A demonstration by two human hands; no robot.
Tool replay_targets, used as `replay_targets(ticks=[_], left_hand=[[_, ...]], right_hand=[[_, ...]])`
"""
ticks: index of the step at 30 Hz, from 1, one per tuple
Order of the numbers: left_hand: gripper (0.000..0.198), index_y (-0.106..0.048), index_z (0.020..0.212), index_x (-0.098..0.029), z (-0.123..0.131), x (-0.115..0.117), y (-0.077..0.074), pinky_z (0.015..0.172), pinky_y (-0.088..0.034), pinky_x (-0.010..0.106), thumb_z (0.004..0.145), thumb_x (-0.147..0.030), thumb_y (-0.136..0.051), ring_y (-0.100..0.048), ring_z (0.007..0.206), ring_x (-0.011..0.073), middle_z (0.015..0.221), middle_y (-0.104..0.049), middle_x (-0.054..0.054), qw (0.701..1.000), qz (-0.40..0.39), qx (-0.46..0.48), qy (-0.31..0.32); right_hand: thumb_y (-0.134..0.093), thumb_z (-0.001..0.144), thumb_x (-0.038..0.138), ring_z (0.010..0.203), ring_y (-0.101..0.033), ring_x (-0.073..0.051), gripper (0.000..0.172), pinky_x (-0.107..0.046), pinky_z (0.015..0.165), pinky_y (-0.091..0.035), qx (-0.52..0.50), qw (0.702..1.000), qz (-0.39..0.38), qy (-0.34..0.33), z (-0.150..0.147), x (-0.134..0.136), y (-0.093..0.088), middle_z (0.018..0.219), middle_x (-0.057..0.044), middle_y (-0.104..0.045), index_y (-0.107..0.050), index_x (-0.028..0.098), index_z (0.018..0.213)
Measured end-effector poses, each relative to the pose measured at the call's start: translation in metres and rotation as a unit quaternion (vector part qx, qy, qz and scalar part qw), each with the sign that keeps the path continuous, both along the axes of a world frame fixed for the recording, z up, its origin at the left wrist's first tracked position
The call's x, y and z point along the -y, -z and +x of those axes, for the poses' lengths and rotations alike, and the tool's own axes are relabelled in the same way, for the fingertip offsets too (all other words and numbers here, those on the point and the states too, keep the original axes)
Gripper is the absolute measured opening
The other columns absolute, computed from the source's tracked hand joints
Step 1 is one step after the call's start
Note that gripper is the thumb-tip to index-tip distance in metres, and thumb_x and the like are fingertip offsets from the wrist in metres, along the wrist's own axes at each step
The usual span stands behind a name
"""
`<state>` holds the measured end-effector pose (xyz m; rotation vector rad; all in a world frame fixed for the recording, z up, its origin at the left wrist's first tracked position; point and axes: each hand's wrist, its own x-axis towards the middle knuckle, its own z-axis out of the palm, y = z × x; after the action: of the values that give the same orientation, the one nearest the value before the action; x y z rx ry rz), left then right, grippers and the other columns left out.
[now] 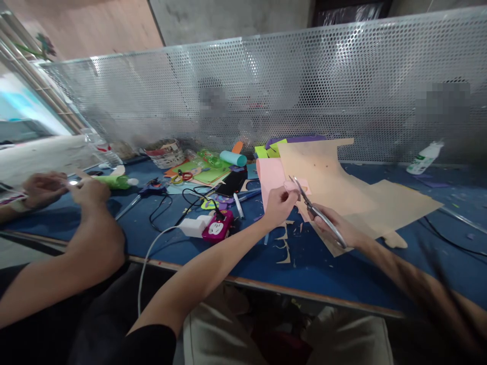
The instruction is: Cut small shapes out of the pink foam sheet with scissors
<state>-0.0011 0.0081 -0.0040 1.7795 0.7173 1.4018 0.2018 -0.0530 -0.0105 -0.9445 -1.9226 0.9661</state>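
Head view: a small piece of pink paper (292, 186) is up over the counter (335, 276), in front of a large tan sheet (315, 170). The person's left hand (280, 199) grips it, fingertips pinched together on its near edge. The right hand (337, 224) is closed around the handles of a pair of scissors (305, 197), whose blades point up and away, right beside the pink piece; whether they touch it is hard to tell.

A larger pink sheet (267, 175) lies curled just left of the tan one, and thin tan scraps (283, 253) are scattered on the blue counter nearer the person. A tan cutout (394, 240) lies beside the right forearm. Left of the left hand are a white marker (238, 205), a black phone (233, 182) and a magenta power adapter (217, 229) with a white plug (193, 226) in it. Behind them is a light blue roll (232, 158).

Farther left, a co-worker's hands (90, 189) meet near a green bottle (114, 182). At the far right, a white bottle (425, 158) leans before the perforated metal screen (266, 76).
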Motion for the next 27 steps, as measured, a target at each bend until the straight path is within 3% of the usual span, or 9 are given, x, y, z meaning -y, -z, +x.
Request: replay_targets(ticks=[8,13,18,27], left_hand=[[0.037,-0.06,0.067,-0.017,-0.0001,0.0,-0.0011,0.062,-0.037,0.027,0.093,-0.043,-0.061,-0.046,0.062,0.0108,0.063,-0.052,-0.001,1.0,-0.006,-0.016,0.011],[0.043,-0.061,0.07,-0.017,0.0018,-0.002,0.0018,0.059,-0.034,0.025,0.094,-0.052,-0.06,-0.044,0.059,0.0102,0.058,-0.046,-0.003,0.997,-0.044,0.005,0.061],[0.044,-0.06,0.07,-0.017,0.0047,-0.0008,0.0007,0.056,-0.032,0.025,0.093,-0.054,-0.062,-0.042,0.056,0.009,0.056,-0.045,-0.004,0.993,-0.071,0.029,0.092],[0.047,-0.057,0.067,-0.017,0.003,0.0014,-0.0065,0.055,-0.033,0.025,0.095,-0.053,-0.064,-0.043,0.054,0.0082,0.054,-0.046,-0.004,0.994,-0.075,0.019,0.081]], right_hand=[[-0.054,0.085,0.071,0.06,-0.046,-0.014,0.05,-0.026,0.055,-0.041,-0.016,1.0,-0.009,-0.007,-0.0003,0.0028,-0.0051,0.077,-0.001,-0.056,-0.062,0.021,0.085],[-0.051,0.086,0.071,0.059,-0.046,-0.014,0.05,-0.026,0.054,-0.042,-0.023,1.0,0.005,-0.006,-0.0025,0.0047,-0.0037,0.074,0.0,-0.052,-0.059,0.022,0.086],[-0.048,0.084,0.075,0.051,-0.041,-0.012,0.053,-0.025,0.045,-0.038,-0.029,0.999,-0.035,-0.02,-0.0025,0.0055,0.0021,0.068,0.003,-0.047,-0.056,0.023,0.087],[-0.054,0.085,0.069,0.048,-0.037,-0.009,0.05,-0.022,0.044,-0.03,-0.007,0.999,0.015,0.05,-0.0045,0.0006,-0.0013,0.06,0.005,-0.043,-0.053,0.021,0.073]])
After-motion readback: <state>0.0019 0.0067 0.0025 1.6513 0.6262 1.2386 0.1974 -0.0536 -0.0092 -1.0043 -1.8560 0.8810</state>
